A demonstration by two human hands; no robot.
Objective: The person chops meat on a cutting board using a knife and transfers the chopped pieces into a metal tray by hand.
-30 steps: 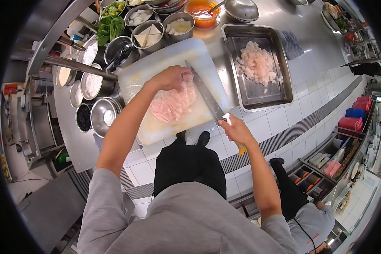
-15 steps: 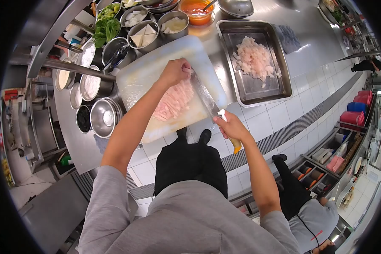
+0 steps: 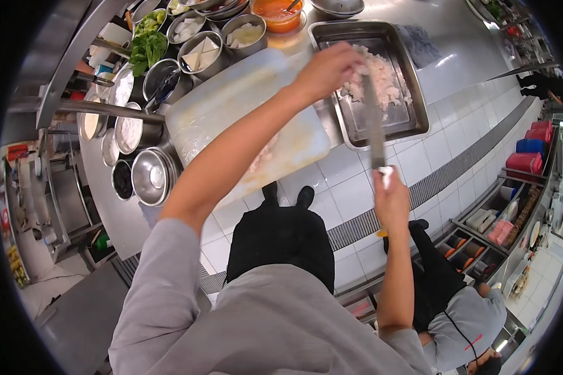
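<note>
My left hand [image 3: 333, 67] is over the near-left part of a metal tray [image 3: 350, 134], its fingers bent at the knife's tip; what they hold, if anything, is too small to tell. Diced pale pink meat [image 3: 386, 81] lies in the tray. My right hand [image 3: 391, 200] grips the handle of a long knife [image 3: 374, 122], whose blade points away from me across the tray. The white cutting board [image 3: 231, 112] is to the left, under my left forearm. Sliced meat [image 3: 268, 155] on it is mostly hidden by that arm.
Metal bowls of white blocks [image 3: 201, 55], greens [image 3: 147, 52] and white powder [image 3: 129, 134] line the left and back. A bowl of orange sauce [image 3: 278, 14] stands at the back. A grey cloth [image 3: 420, 45] lies beside the tray. Another person [image 3: 463, 325] is at the lower right.
Both hands and the knife have moved right, from the cutting board to the metal tray. My left arm now stretches across the board and covers most of the sliced meat.
</note>
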